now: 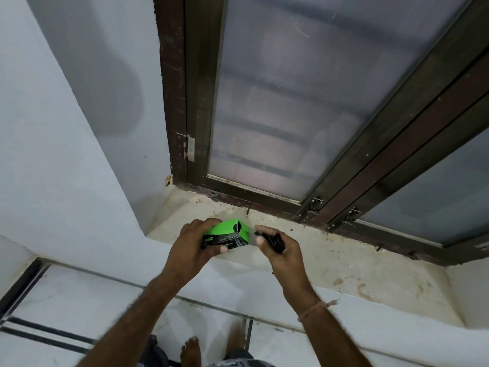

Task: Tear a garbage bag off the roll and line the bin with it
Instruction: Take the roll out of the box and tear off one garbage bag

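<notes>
A green and black box of garbage bags (229,234) is held above the window sill. My left hand (193,242) grips the box from its left side, thumb under the black label strip. My right hand (277,250) is just to the right of the box's open end, its fingers curled round a small black roll of bags (277,243). The roll is mostly hidden by my fingers. No bin is in view.
A dusty beige window sill (330,263) runs below a brown-framed frosted window (291,102). A white wall (66,128) closes the left side. Below are white floor tiles (79,300) and a bare foot (190,350).
</notes>
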